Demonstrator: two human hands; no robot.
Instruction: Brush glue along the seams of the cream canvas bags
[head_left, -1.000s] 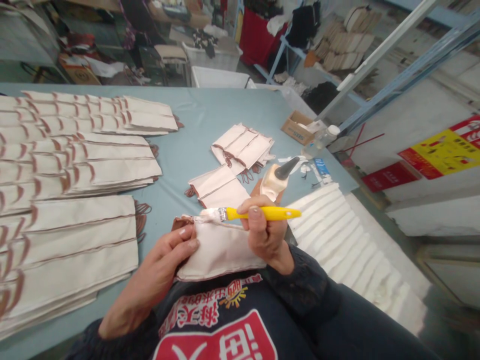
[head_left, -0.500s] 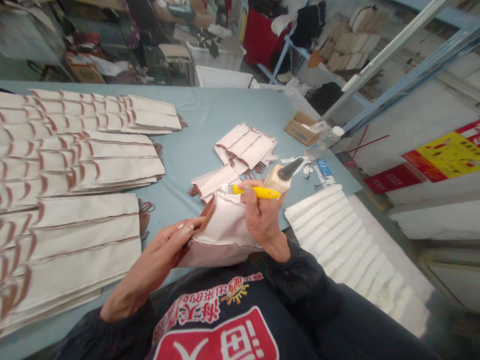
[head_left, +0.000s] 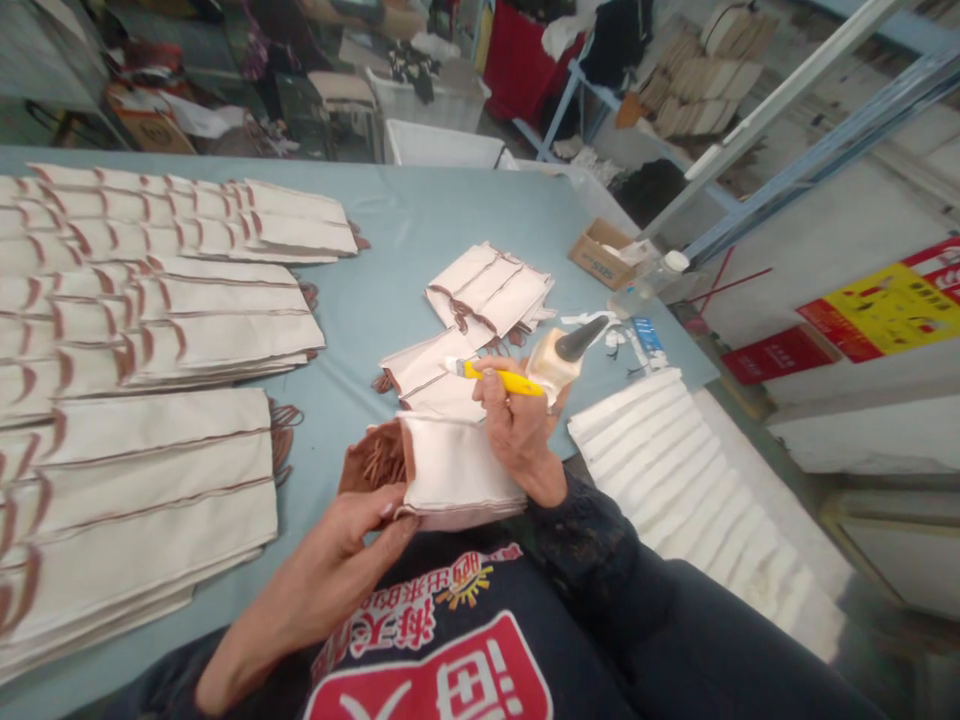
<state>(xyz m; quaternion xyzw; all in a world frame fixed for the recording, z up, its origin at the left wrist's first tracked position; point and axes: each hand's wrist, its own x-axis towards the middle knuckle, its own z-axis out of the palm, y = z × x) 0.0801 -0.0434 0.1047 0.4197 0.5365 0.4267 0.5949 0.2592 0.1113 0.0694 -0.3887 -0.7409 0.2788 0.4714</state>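
Head view shows the bag (head_left: 461,460) close in front of me, at the near side of the table (head_left: 390,210). With my left hand (head_left: 364,540) I hold the lower edge of its mouth, thumb and fingers pinched together. The mouth opens to the left, so the brown lining (head_left: 361,450) and the cords (head_left: 384,465) inside are visible. My right hand (head_left: 517,425) is closed around the yellow brush (head_left: 511,380), whose pale tip points to the left. Just beside this hand is the bottle (head_left: 551,362) with a dark nozzle; whether my fingers touch it, I cannot surely tell. Beyond lie more bags (head_left: 491,290), and on the left, long rows (head_left: 172,450) of them. White pieces (head_left: 697,490) lie to the right; farther, the carton (head_left: 602,258) stands near the jar (head_left: 649,284).
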